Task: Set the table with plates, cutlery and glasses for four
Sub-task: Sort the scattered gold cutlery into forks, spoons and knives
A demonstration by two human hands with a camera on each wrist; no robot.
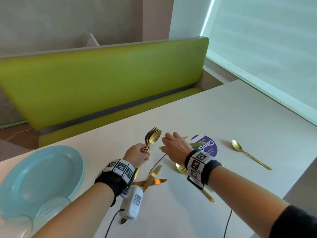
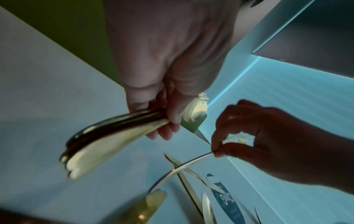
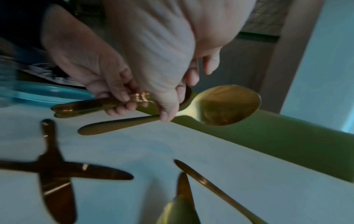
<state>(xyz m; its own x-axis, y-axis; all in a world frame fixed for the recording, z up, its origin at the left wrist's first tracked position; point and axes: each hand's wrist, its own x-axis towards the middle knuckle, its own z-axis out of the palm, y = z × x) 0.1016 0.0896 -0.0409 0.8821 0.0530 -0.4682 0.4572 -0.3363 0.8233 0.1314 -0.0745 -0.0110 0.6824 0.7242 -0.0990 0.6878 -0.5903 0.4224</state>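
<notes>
the table point(image 1: 214, 114) is white and takes up most of the head view, with a green bench point(image 1: 103, 79) along its far side. a blue plate point(image 1: 39, 179) sits at the near left edge, and clear glasses point(image 1: 48, 212) overlap its near rim. a round purple sticker point(image 1: 208, 148) lies on the table just beyond the right wrist.

the left hand point(image 1: 137, 156) is fisted round the handles of a bundle point(image 1: 151, 140) of gold forks and spoons, heads tilted up and away above the table; the left wrist view shows the fingers point(image 2: 168, 128) curled tight on the handles. how many pieces are in the bundle cannot be told.

the right hand point(image 1: 176, 144) hovers just right of the bundle, palm down. in the right wrist view its thumb and fingers point(image 3: 166, 113) pinch the neck of a gold spoon point(image 3: 226, 106), bowl pointing toward the bench, handle back toward the wrist, lifted off the table.

loose gold cutlery lies between and under the wrists: two crossed knives point(image 1: 152, 179) by the left wrist, another knife point(image 1: 199, 144) across the sticker, and a spoon bowl point(image 1: 181, 168) half hidden under the right wrist. a lone spoon point(image 1: 248, 153) lies well apart to the right, bowl away from the person.
</notes>
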